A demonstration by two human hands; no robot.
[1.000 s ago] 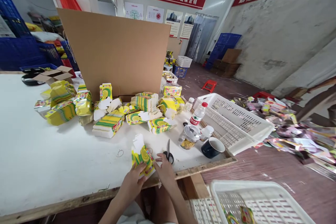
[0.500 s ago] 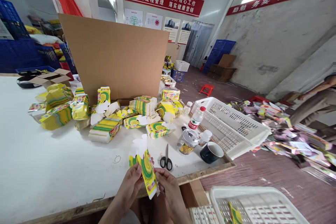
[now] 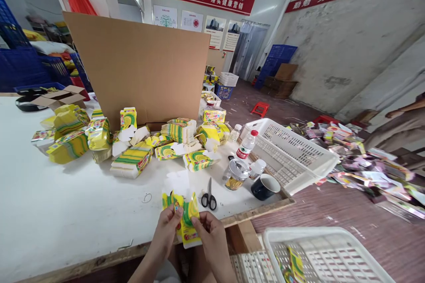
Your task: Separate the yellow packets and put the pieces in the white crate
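Note:
Both my hands hold one small yellow-and-green printed carton (image 3: 186,216) above the near edge of the white table (image 3: 59,212). My left hand (image 3: 168,232) pinches its left side, and my right hand (image 3: 210,234) grips its right side and lower edge. The carton's white flaps stick up at the top. Black-handled scissors (image 3: 209,196) lie on the table just beyond my right hand. Farther back sit piles of the same flat and folded cartons (image 3: 133,159).
A big cardboard sheet (image 3: 139,66) stands behind the piles. To the right are a glass jar (image 3: 236,176), a dark mug (image 3: 264,185), a water bottle (image 3: 245,145) and a tilted white basket (image 3: 292,152). Another white basket (image 3: 318,254) sits below, near my right arm.
The carton lay on the table edge a second ago; I lifted it and turned it upright between both hands. The view shifted slightly left.

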